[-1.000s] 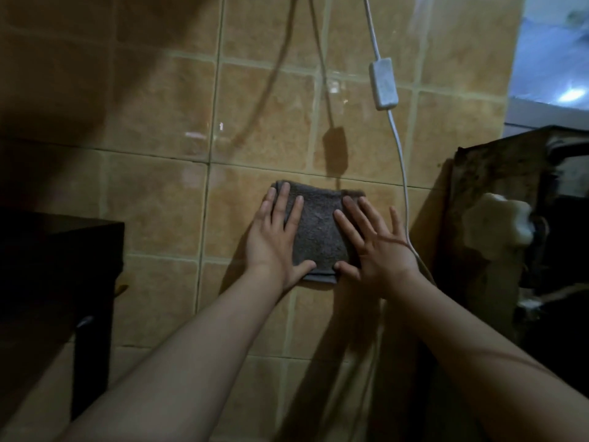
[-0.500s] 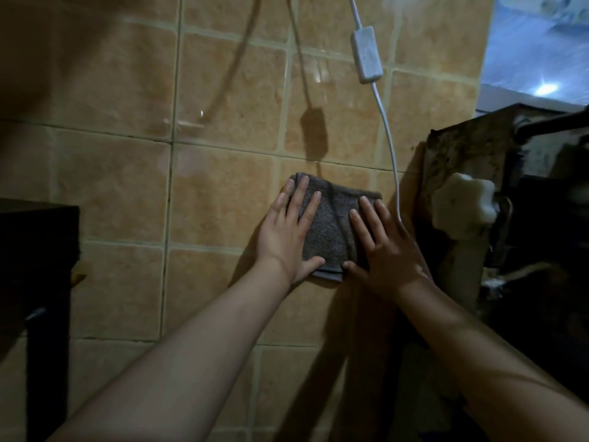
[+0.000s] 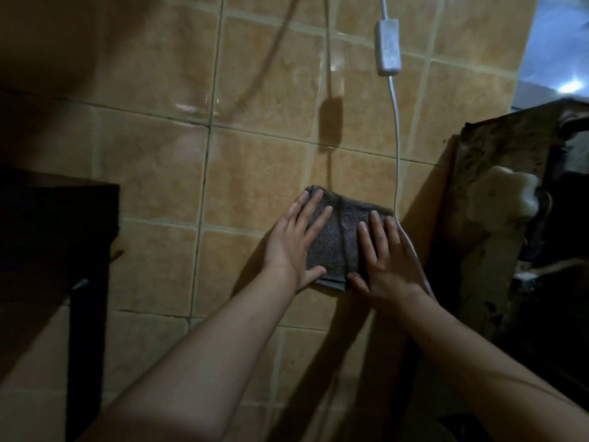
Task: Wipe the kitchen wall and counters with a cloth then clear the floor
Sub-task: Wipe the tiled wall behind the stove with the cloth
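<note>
Pressing flat against the tiled wall [image 3: 261, 173], both hands are on the grey cloth [image 3: 342, 240], and that is the picture of the moment. Left hand [image 3: 294, 247] covers the cloth's left part, fingers straight and spread, thumb down at the lower edge. Right hand [image 3: 387, 260] covers the right part, fingers straight too, nothing curled round the fabric: both released flat, palms doing the holding, no pinch anywhere.

Now the cloth itself: folded into a thick pad, terry by the look of it, soft and light, so it should mould to the tiles and sink a little into the grout lines. It looks like it would drag rather than slide on that glossy glaze, and only palm pressure keeps it up; ease off and it will likely drop. Best purchase, I'd say, is just this, flat palms over the middle, with a thumb hooked under the bottom fold if it starts to creep.

Watch the right edge. A white cable [image 3: 396, 148] hangs down the wall from an inline switch [image 3: 388, 47] and passes right beside the cloth, running behind the right hand's outer fingers. A wide stroke that way could snag it. Further right stands a grimy dark panel [image 3: 497, 193] with a pale knob [image 3: 502, 194]; at the left, a dark cabinet [image 3: 54, 237].

Wall wiping under way by my reading, worktops and floor yet to come.
</note>
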`<state>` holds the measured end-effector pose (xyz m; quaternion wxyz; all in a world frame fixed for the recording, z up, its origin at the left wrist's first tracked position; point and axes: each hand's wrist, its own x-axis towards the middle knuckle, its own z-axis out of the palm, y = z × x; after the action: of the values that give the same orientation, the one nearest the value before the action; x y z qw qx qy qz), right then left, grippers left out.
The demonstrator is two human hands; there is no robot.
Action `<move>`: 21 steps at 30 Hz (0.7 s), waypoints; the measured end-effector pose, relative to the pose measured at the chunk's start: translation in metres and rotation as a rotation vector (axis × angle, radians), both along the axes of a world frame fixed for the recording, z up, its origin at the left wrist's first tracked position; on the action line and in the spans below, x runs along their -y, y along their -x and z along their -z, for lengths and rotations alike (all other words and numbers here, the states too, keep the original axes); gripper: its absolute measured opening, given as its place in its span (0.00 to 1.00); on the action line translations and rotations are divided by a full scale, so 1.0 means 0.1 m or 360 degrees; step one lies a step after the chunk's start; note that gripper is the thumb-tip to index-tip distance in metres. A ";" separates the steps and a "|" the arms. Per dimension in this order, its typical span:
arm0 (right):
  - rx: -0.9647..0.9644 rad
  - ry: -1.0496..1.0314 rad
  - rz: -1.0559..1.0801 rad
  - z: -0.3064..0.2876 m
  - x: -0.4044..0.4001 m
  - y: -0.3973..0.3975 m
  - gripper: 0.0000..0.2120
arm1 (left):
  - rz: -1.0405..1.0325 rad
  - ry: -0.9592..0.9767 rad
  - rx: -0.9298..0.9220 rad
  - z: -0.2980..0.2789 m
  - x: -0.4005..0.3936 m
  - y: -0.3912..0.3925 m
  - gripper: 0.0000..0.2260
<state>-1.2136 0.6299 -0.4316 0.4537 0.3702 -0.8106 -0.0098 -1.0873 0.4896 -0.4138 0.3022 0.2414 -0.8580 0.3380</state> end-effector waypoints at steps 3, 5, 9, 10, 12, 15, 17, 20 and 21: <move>0.0017 0.0026 -0.0104 0.08 0.16 -0.12 0.44 | -0.0060 -0.0001 0.0026 0.08 0.11 -0.14 0.45; 0.0071 0.0046 -0.0096 0.13 0.26 -0.20 0.44 | -0.0092 -0.0001 0.0045 0.10 0.17 -0.21 0.45; 0.0021 0.0041 -0.0129 0.15 0.39 -0.33 0.44 | -0.0104 -0.0040 0.0057 0.14 0.30 -0.34 0.46; 0.0027 0.0014 -0.0159 0.15 0.42 -0.37 0.44 | -0.0105 -0.0047 0.0048 0.16 0.34 -0.37 0.46; 0.0057 -0.0040 -0.0152 0.18 0.51 -0.46 0.44 | -0.0116 -0.0088 0.0028 0.22 0.44 -0.45 0.46; -0.0041 -0.0027 -0.0205 0.22 0.71 -0.63 0.45 | -0.0154 -0.0170 0.0016 0.31 0.62 -0.60 0.47; 0.0005 -0.0057 -0.0190 0.26 0.87 -0.72 0.46 | -0.0190 -0.0200 -0.0001 0.35 0.74 -0.71 0.48; -0.0034 -0.0017 -0.0198 0.31 1.06 -0.91 0.47 | -0.0251 -0.0246 -0.0031 0.41 0.89 -0.87 0.49; -0.0023 -0.0058 -0.0218 0.33 1.12 -0.95 0.46 | -0.0266 -0.0258 -0.0041 0.44 0.94 -0.92 0.49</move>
<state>-1.1191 0.5183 -0.4642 0.4523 0.4328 -0.7798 0.0039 -0.9953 0.3959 -0.4577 0.2635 0.3401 -0.8554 0.2884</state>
